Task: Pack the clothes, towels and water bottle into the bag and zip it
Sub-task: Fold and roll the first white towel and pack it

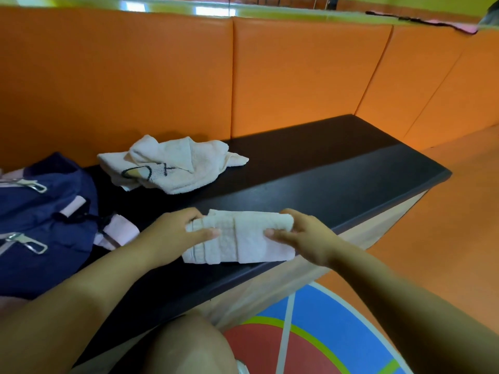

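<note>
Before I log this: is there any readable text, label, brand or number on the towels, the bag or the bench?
None can be read.
Crumpled towel: a dark outlined print, partly folded under; it looks like a drawing, with no letters I can make out.
Folded towel, held by the left hand and the right hand: plain.
Navy bag: no label visible.
Bench: no markings.

We see a long dark surface [310,168] running from 7 o'clock toward 2 o'clock, its light wooden side showing under the near edge. At 9 o'clock a navy backpack [40,225] with pale pink trim and metal zip pulls lies on it. At 11 o'clock, near the orange padded backrest, a crumpled white towel [172,166] with a printed design sits just beside the backpack. At the centre, by the near edge, a folded white towel [240,238] rests flat, well apart from the crumpled one.
</note>
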Tool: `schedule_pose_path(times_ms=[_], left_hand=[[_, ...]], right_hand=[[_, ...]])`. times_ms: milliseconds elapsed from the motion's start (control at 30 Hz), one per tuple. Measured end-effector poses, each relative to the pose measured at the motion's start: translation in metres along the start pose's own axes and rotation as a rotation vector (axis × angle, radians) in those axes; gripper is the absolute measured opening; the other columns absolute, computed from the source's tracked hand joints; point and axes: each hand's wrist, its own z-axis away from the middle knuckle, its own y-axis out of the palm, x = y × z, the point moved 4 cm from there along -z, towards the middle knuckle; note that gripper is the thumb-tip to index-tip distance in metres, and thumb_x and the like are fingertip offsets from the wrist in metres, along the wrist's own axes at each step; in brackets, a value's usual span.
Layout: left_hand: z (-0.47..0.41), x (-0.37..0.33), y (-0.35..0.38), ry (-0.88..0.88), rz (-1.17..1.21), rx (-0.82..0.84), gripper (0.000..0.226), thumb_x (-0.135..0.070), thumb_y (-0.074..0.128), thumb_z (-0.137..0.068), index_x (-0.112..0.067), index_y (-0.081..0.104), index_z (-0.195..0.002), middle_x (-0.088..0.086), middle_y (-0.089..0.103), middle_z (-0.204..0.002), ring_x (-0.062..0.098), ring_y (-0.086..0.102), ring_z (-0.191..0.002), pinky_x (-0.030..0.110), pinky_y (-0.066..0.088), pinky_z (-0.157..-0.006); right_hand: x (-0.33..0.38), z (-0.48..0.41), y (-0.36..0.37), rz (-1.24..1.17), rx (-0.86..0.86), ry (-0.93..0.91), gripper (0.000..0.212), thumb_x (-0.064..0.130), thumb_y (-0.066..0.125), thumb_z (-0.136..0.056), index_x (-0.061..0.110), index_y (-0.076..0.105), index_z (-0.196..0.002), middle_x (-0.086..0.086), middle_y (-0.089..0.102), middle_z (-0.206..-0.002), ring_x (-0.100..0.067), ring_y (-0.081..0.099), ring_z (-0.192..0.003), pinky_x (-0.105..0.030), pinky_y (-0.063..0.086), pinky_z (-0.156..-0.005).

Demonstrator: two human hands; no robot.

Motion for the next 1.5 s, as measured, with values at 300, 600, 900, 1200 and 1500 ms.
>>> schedule_pose_path(times_ms=[300, 600, 900, 1200, 1500], left_hand=[[-0.028, 0.009, 0.015, -0.265, -0.008, -0.053, 0.074, -0.048, 0.071, -0.074, -0.016, 0.041, -0.134, 0.009, 0.040, -0.133, 0.023, 0.049, -0.115, 0.032, 0.041, -0.093], [-0.028, 0.002, 0.014, -0.253, 0.122, 0.200, 0.032, -0.024, 0.084, -0.064, -0.007, 0.070, -0.087, 0.007, 0.072, -0.091, 0.017, 0.068, -0.081, 0.026, 0.052, -0.073], [0.003, -0.001, 0.017, -0.131, 0.120, 0.233, 0.036, -0.024, 0.086, -0.057, -0.011, 0.060, -0.079, -0.006, 0.063, -0.073, 0.009, 0.056, -0.065, 0.025, 0.045, -0.063], [0.054, -0.025, -0.020, 0.201, -0.074, -0.007, 0.031, -0.022, 0.073, -0.063, -0.026, 0.051, -0.084, -0.003, 0.063, -0.078, 0.013, 0.059, -0.071, 0.033, 0.050, -0.065], [0.110, -0.006, -0.081, 0.213, -0.218, -0.124, 0.036, -0.028, 0.074, -0.070, -0.036, 0.051, -0.097, -0.014, 0.057, -0.095, 0.003, 0.055, -0.085, 0.025, 0.048, -0.075]], right_hand=[[-0.011, -0.033, -0.003, 0.050, -0.102, 0.359, 0.068, 0.053, 0.073, -0.069, 0.017, 0.042, -0.118, -0.006, 0.046, -0.116, -0.027, 0.053, -0.102, -0.041, 0.051, -0.083], [0.004, -0.036, 0.001, -0.081, 0.150, 0.398, 0.044, 0.022, 0.080, -0.066, 0.006, 0.062, -0.103, -0.012, 0.064, -0.104, -0.028, 0.064, -0.095, -0.040, 0.058, -0.079], [0.025, -0.013, 0.011, 0.298, 0.348, 0.318, 0.040, 0.033, 0.077, -0.060, 0.011, 0.072, -0.093, -0.012, 0.068, -0.105, -0.021, 0.062, -0.086, -0.034, 0.056, -0.079], [0.071, 0.023, 0.025, 0.498, 0.251, 0.086, 0.058, 0.029, 0.081, -0.059, 0.019, 0.048, -0.106, -0.003, 0.059, -0.101, -0.022, 0.057, -0.090, -0.037, 0.053, -0.077], [0.149, 0.046, 0.053, 0.588, 0.046, -0.225, 0.044, 0.060, 0.066, -0.068, 0.026, 0.052, -0.092, 0.004, 0.061, -0.090, -0.020, 0.056, -0.081, -0.036, 0.049, -0.069]])
